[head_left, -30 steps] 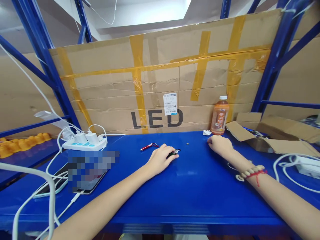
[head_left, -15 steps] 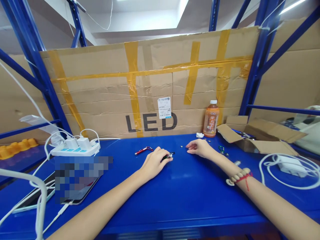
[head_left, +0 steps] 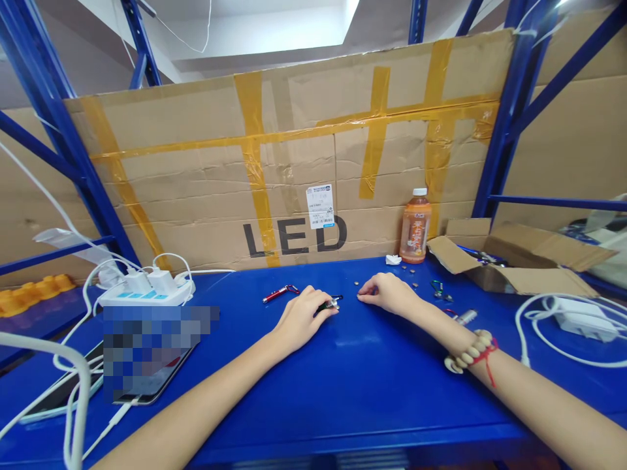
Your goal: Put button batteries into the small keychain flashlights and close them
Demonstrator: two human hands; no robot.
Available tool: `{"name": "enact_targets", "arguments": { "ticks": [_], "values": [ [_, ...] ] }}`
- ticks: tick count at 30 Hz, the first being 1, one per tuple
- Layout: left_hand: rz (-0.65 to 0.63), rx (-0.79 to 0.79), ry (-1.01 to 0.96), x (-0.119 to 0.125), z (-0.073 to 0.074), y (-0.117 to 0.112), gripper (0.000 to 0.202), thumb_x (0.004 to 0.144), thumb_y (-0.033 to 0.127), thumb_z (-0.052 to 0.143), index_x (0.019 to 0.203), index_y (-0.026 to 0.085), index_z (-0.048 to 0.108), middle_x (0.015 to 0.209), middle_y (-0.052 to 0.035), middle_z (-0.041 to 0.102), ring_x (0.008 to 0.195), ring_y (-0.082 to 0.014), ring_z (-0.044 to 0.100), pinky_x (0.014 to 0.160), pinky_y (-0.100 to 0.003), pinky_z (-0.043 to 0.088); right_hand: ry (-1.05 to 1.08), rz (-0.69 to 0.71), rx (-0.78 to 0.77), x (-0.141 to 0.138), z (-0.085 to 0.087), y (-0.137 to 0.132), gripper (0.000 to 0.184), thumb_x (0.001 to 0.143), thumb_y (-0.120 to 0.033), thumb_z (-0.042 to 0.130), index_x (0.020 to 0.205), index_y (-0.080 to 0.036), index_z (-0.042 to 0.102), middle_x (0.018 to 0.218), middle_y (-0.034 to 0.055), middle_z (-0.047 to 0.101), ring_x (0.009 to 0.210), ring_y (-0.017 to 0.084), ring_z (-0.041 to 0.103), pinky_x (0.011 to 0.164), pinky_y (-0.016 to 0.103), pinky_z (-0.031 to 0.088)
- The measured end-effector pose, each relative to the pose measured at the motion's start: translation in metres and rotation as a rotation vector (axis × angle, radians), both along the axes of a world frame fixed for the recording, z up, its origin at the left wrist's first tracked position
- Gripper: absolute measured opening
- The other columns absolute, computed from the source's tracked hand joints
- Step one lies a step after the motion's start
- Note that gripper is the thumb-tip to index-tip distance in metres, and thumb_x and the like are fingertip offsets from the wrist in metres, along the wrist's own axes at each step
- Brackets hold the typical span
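My left hand [head_left: 304, 314] is closed around a small dark keychain flashlight [head_left: 331, 303] with a silvery end, mostly hidden by my fingers. Just left of it lies a red keychain flashlight [head_left: 276, 294] with a clip. My right hand [head_left: 388, 293] is held low over the table, thumb and fingertips pinched together; whatever is between them is too small to make out. A small round button cell [head_left: 356, 283] rests just beyond those fingertips. More small round pieces [head_left: 412, 270] are scattered behind that hand, and a green clip [head_left: 437, 286] lies to its right.
An orange drink bottle [head_left: 415, 226] stands at the back beside crumpled white paper [head_left: 392, 260]. On the right are an open cardboard box [head_left: 533, 282] and a white adapter with cable [head_left: 585, 318]. A power strip [head_left: 142, 294] and a charging tablet [head_left: 161, 385] occupy the left.
My right hand has moved slightly left and nearer to me, its fingertips now more closely pinched. My left hand keeps its hold on the dark flashlight. The view has shifted a little.
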State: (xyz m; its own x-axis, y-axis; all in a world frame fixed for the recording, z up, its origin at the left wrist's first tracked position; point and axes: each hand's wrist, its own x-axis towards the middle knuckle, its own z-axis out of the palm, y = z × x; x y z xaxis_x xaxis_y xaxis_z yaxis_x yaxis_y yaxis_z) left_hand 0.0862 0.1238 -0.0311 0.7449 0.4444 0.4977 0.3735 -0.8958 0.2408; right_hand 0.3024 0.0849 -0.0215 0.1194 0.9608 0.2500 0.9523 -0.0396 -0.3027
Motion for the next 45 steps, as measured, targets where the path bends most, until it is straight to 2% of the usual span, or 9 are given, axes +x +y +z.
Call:
{"name": "enact_targets", "arguments": {
  "ticks": [7, 10, 19, 22, 26, 29, 33, 39, 45],
  "values": [
    [-0.005, -0.017, 0.013, 0.000, 0.001, -0.001, 0.017, 0.087, 0.033, 0.046, 0.087, 0.022, 0.059, 0.085, 0.0016, 0.062, 0.082, -0.0146, 0.048, 0.071, -0.025, 0.040, 0.001, 0.019, 0.029, -0.006, -0.002, -0.001, 0.017, 0.072, -0.032, 0.060, 0.082, -0.024, 0.071, 0.083, 0.0011, 0.070, 0.079, 0.018, 0.064, 0.064, 0.024, 0.046],
    [-0.007, -0.027, 0.014, 0.000, 0.002, -0.001, 0.018, 0.087, 0.033, 0.045, 0.087, 0.021, 0.058, 0.086, 0.0015, 0.062, 0.082, -0.0148, 0.048, 0.072, -0.026, 0.041, 0.009, 0.044, 0.063, -0.007, -0.004, 0.000, 0.014, 0.073, -0.031, 0.060, 0.077, -0.025, 0.071, 0.083, 0.0008, 0.071, 0.078, 0.018, 0.064, 0.063, 0.024, 0.046],
    [-0.037, -0.056, 0.002, 0.000, 0.002, -0.001, 0.016, 0.089, 0.030, 0.043, 0.087, 0.022, 0.057, 0.087, 0.0021, 0.062, 0.084, -0.0147, 0.047, 0.075, -0.025, 0.040, 0.184, 0.047, -0.015, -0.001, -0.008, 0.006, 0.015, 0.066, -0.035, 0.067, 0.066, -0.021, 0.070, 0.068, 0.0018, 0.070, 0.064, 0.016, 0.063, 0.052, 0.022, 0.041],
    [-0.027, -0.067, 0.008, 0.000, 0.002, -0.001, 0.017, 0.088, 0.032, 0.043, 0.086, 0.021, 0.056, 0.086, 0.0020, 0.061, 0.083, -0.0146, 0.048, 0.073, -0.025, 0.040, 0.198, 0.107, 0.053, -0.008, -0.005, 0.002, 0.015, 0.066, -0.034, 0.065, 0.064, -0.020, 0.070, 0.065, 0.0010, 0.069, 0.061, 0.015, 0.061, 0.052, 0.022, 0.040],
    [0.024, -0.057, 0.018, 0.000, 0.001, -0.001, 0.022, 0.089, 0.036, 0.041, 0.086, 0.020, 0.056, 0.079, 0.0001, 0.057, 0.078, -0.0150, 0.049, 0.069, -0.026, 0.041, 0.409, 0.174, 0.242, -0.028, 0.003, -0.006, 0.023, 0.069, -0.040, 0.063, 0.070, -0.018, 0.070, 0.067, 0.0013, 0.068, 0.057, 0.012, 0.057, 0.053, 0.022, 0.041],
    [0.053, -0.050, 0.035, 0.000, 0.000, -0.001, 0.026, 0.089, 0.037, 0.038, 0.084, 0.020, 0.057, 0.072, -0.0005, 0.053, 0.074, -0.0153, 0.049, 0.067, -0.027, 0.041, 0.529, 0.322, 0.354, -0.042, 0.006, -0.011, 0.025, 0.069, -0.040, 0.063, 0.073, -0.017, 0.070, 0.071, 0.0021, 0.067, 0.055, 0.010, 0.054, 0.052, 0.021, 0.041],
    [0.057, -0.085, 0.037, -0.001, 0.000, 0.000, 0.028, 0.091, 0.035, 0.033, 0.084, 0.020, 0.056, 0.072, -0.0006, 0.051, 0.072, -0.0150, 0.050, 0.067, -0.027, 0.041, 0.552, 0.485, 0.396, -0.050, 0.004, -0.014, 0.021, 0.070, -0.036, 0.064, 0.071, -0.016, 0.068, 0.071, 0.0021, 0.064, 0.054, 0.008, 0.052, 0.051, 0.020, 0.042],
    [0.044, -0.103, 0.020, 0.000, 0.001, -0.001, 0.028, 0.091, 0.036, 0.032, 0.089, 0.021, 0.056, 0.071, -0.0002, 0.052, 0.074, -0.0157, 0.050, 0.069, -0.027, 0.041, 0.570, 0.427, 0.505, -0.049, 0.002, -0.014, 0.023, 0.071, -0.039, 0.063, 0.074, -0.017, 0.067, 0.073, 0.0022, 0.063, 0.053, 0.008, 0.053, 0.051, 0.021, 0.044],
    [0.025, -0.114, 0.048, 0.000, 0.001, -0.001, 0.031, 0.091, 0.036, 0.030, 0.085, 0.020, 0.055, 0.071, -0.0008, 0.051, 0.074, -0.0163, 0.050, 0.069, -0.028, 0.040, 0.606, 0.483, 0.418, -0.051, -0.001, -0.015, 0.022, 0.074, -0.037, 0.062, 0.074, -0.016, 0.068, 0.073, 0.0024, 0.064, 0.053, 0.009, 0.056, 0.051, 0.021, 0.045]
  ]
}}
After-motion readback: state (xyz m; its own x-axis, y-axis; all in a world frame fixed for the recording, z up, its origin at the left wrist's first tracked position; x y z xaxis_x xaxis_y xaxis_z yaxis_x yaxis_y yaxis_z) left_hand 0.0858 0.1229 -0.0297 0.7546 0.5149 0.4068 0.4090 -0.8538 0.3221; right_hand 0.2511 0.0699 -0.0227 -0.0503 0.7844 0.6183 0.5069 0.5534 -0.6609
